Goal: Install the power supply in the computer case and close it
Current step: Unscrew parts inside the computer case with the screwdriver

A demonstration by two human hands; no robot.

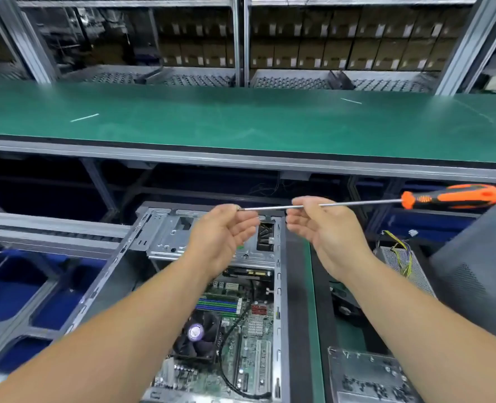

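The open computer case (281, 257) lies flat below me, its motherboard (249, 335) and black CPU fan (196, 334) exposed. Above it my right hand (325, 228) pinches the steel shaft of a long screwdriver (357, 202), whose orange and black handle (456, 196) points right. My left hand (220, 234) has its fingertips at the screwdriver's tip; what they pinch there is too small to tell. The grey power supply (398, 266) with yellow and black wires sits to the right of the case. A dark grey side panel (473, 274) leans at far right.
A long green conveyor belt (241, 120) runs across behind the case. Beyond it stand aluminium racks with roller tracks (299, 81) and stacked boxes. A metal plate (368, 376) lies at lower right. Blue bins (5, 298) under a grey frame fill the lower left.
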